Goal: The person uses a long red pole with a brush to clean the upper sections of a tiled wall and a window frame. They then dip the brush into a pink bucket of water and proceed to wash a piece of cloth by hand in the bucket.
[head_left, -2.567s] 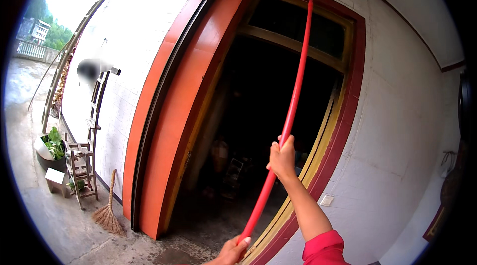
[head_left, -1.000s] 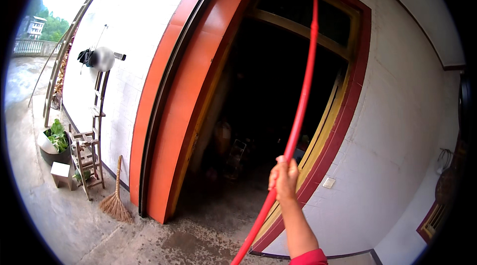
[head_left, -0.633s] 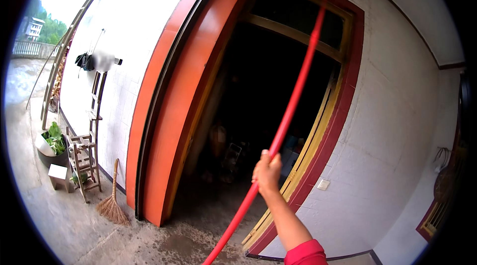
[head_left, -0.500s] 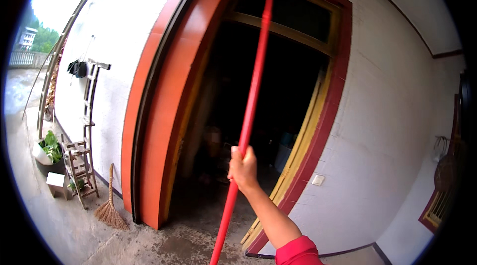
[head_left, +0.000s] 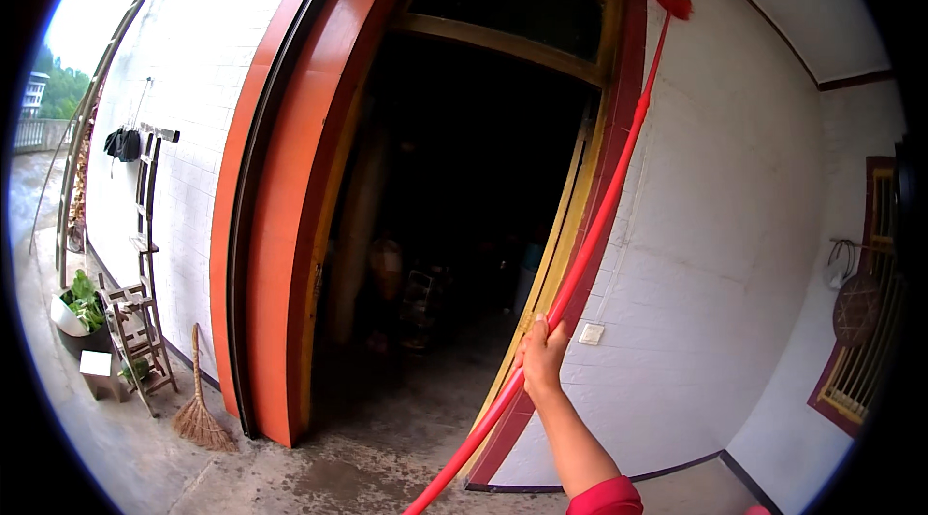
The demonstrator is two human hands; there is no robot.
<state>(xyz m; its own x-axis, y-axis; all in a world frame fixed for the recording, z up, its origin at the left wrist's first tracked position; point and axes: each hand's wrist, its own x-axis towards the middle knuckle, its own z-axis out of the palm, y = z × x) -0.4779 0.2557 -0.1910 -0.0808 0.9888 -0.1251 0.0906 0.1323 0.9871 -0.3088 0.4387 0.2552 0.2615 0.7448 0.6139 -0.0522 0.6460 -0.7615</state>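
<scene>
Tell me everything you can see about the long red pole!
The pole is bright red, smooth and a bit shiny, maybe plastic or painted metal. It is thicker low down, then thinner past a joint, and ends in a ragged red head like bristles. It slants up to the right and looks curved in this wide view; its bottom is out of sight. The right hand's grip closes around it. I can't tell whether the head touches the white wall.

Straw broom (head_left: 202, 426) nr orange pillar (head_left: 285, 225), sm. wht stool (head_left: 97, 364) beside wdn frame (head_left: 131, 303), dk tub (head_left: 87, 342) w/ greens (head_left: 87, 300)
</scene>
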